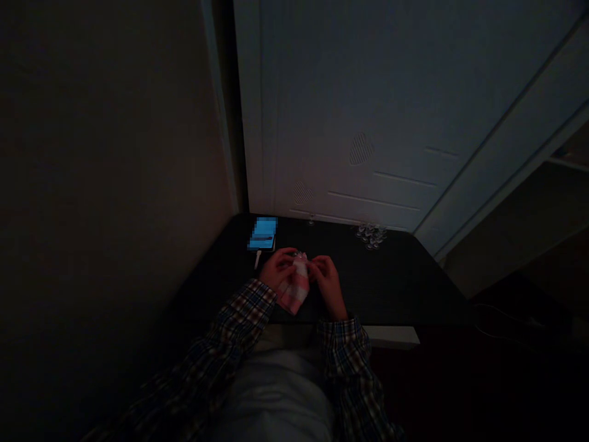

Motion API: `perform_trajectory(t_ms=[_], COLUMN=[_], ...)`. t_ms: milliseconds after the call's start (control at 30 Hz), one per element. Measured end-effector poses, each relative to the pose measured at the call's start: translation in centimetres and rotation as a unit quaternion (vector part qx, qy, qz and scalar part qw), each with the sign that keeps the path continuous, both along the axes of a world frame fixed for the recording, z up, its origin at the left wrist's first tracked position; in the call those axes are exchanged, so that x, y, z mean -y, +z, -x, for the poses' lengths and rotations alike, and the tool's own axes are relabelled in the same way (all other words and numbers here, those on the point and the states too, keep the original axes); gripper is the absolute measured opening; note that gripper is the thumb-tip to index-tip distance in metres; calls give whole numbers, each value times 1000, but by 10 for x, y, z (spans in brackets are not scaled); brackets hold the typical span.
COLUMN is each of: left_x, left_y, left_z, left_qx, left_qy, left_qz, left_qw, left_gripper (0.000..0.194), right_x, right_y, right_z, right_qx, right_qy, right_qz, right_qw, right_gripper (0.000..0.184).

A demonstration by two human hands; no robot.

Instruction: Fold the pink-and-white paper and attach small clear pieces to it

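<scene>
A pink and white checked cloth (297,287), gathered to a narrow top, hangs between my hands over the dark table's near part. My left hand (277,269) is closed on its upper left side, thumb across the front. From the right, my right hand (326,275) pinches at the cloth's upper right edge with bent fingers. A small shiny bit (299,253) shows at the gathered top, too dim to name. Poor light hides the fingertips' exact grip.
On the dark table (391,288), a lit phone (263,234) with a white cable plug (257,259) lies back left. Several small shiny round pieces (372,235) are heaped back right, and a single similar piece (311,221) lies near the white panel (331,110). A wall rises at left.
</scene>
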State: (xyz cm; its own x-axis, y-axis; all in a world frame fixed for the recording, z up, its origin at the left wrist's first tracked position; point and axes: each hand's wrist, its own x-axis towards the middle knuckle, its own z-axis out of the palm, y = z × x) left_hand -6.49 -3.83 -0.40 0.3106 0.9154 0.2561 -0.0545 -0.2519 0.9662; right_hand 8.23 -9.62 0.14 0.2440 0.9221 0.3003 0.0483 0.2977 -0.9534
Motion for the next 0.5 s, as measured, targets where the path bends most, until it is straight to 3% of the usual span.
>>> perform_trajectory(t_ms=[133,500], left_x=[-3,-4], left_y=[1,0], left_z=[3,2], left_qx=[8,54], left_qy=[84,100], left_qz=[-20,-24], left_qw=[996,993], left_gripper=[36,33], right_x=[0,-3], right_y=[0,-3], right_z=[0,-2], right_qx=[5,16], right_qy=[8,-36], right_qz=[8,11], right_qw=[1000,999], right_gripper=[21,23])
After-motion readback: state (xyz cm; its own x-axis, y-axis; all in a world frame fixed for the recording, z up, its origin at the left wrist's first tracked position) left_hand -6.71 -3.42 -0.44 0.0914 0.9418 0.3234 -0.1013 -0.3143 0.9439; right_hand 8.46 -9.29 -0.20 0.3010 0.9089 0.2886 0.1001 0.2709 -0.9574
